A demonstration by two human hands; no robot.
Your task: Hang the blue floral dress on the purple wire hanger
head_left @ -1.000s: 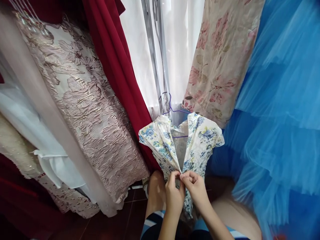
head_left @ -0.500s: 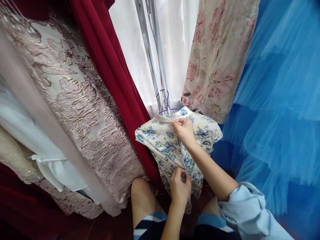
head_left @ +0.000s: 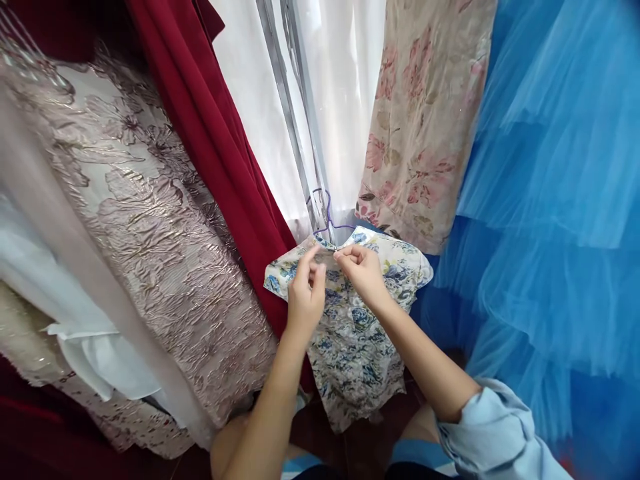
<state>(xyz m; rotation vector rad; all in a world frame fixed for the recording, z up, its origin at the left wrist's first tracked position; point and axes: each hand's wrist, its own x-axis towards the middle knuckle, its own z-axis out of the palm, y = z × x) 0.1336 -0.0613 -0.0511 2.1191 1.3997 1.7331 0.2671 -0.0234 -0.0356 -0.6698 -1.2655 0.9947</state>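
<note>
A white blouse [head_left: 363,327] with blue and yellow flowers hangs in front of me on a purple hanger [head_left: 329,212], its short sleeves spread to both sides. My right hand [head_left: 363,272] pinches the front edge of its neckline. Close beside it, over the left part of the neckline, is my left hand [head_left: 306,288], with thumb and index finger apart and nothing visible between them. The remaining fingers of that hand are curled. Whatever small part of the collar lies inside the right-hand pinch is hidden by the fingertips.
Dark red fabric [head_left: 215,147] and a pinkish embossed floral gown [head_left: 170,253] hang on the left. Behind the blouse are metal poles [head_left: 295,113] and a white curtain [head_left: 345,100]. A beige floral garment [head_left: 420,133] and blue tiered tulle [head_left: 545,220] hang on the right.
My left hand has let go of the lower front of the blouse and risen to the neckline. The blouse front now falls flatter. My right hand keeps its pinch at the neckline.
</note>
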